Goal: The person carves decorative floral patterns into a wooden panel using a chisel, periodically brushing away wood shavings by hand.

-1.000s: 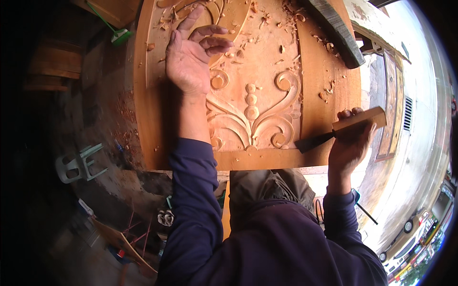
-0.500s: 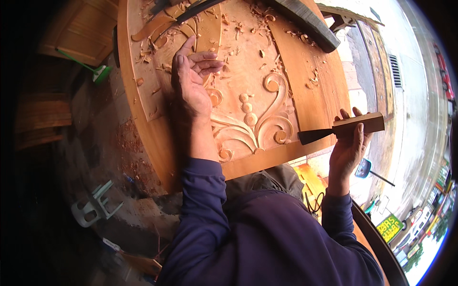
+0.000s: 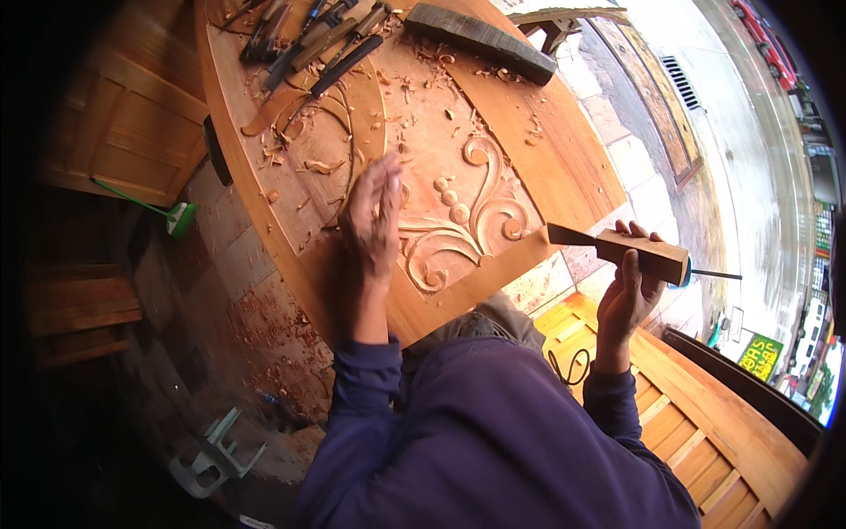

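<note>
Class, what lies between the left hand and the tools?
In the head view, curled wood shavings lie on the carved panel between the left hand and the tools.

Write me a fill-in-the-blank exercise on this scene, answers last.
1. The right hand grips the flat, dark-bladed tool by its brown wooden ____.
2. On the carved orange-brown wooden panel, the thick dark wooden block lies to the ____ of the clustered long-handled tools.
3. The slim long-handled broom has a bright ____ head.

Missing words: handle; right; green
</note>
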Demonstrator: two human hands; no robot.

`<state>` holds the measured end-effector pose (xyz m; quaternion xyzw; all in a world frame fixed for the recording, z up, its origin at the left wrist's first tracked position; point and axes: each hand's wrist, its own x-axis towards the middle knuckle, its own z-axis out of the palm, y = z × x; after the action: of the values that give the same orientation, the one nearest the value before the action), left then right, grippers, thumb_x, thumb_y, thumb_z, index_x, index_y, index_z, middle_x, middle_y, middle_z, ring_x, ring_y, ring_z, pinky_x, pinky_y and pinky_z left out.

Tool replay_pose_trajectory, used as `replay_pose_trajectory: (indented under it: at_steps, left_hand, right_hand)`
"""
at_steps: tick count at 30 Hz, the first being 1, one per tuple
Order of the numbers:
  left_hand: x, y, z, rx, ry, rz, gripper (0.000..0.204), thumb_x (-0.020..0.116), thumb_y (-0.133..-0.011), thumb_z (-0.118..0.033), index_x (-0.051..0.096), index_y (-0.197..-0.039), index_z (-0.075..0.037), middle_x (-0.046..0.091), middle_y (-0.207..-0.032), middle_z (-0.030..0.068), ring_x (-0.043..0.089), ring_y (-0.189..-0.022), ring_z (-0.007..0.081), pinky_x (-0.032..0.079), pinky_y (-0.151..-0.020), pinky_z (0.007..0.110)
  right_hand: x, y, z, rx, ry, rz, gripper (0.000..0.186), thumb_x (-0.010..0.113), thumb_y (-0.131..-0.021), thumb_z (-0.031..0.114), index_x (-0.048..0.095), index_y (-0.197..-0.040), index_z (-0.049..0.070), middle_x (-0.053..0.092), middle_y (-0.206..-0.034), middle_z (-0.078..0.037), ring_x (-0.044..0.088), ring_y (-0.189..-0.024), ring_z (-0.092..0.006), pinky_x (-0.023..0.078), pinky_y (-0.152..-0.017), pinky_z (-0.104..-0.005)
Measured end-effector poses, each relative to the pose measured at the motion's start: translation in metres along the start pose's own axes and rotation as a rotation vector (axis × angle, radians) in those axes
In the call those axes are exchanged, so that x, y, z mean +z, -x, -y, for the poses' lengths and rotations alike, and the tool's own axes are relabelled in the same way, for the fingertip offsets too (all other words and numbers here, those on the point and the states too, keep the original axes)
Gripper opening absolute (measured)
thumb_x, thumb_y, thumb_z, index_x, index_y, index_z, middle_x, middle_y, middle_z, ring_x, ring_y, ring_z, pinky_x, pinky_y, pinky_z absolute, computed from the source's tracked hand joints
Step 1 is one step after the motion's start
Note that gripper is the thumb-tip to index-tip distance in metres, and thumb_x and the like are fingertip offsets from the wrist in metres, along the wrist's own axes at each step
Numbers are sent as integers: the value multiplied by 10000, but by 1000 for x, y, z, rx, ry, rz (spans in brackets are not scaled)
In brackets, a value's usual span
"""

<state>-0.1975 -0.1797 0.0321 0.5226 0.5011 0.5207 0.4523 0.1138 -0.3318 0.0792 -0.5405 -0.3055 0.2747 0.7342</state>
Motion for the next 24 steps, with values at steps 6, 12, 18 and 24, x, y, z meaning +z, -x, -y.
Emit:
replay_pose_trajectory:
  at_steps: [6,12,18,24]
  left_hand:
    - [-33,65,-23,414,-641,172,295,597,-1073,-100,701,-1334,-8,739,-1213,150,725,-1117,276,584,-994,401]
    - [27,122,-79,675,-321,383,401,593,-1079,-250,652,-1396,-12,726,-1216,183,708,-1124,386,572,-965,456]
    - [109,140,-63,480,24,735,424,526,-1111,-309,648,-1404,-27,797,-967,83,737,-689,220,567,-613,339]
    - [107,102,-24,778,-183,1025,332,685,-972,-329,758,-1166,-70,648,-674,42,663,-571,238,516,-544,369]
  right_hand:
    - [13,37,23,-121,-75,116,514,704,-1001,24,463,-1455,11,664,-1311,-230,677,-1223,-358,497,-1108,-528]
    - [31,115,12,-64,-101,160,561,777,-931,-28,430,-1357,85,636,-1350,-270,635,-1269,-364,506,-1097,-512]
    - [3,172,40,153,-28,-60,733,927,-863,260,417,-1359,82,577,-1445,-270,549,-1378,-337,469,-1147,-468]
    - [-47,158,67,803,-206,361,1038,924,-814,509,430,-1570,-2,565,-1466,-193,639,-1308,-348,560,-1032,-464]
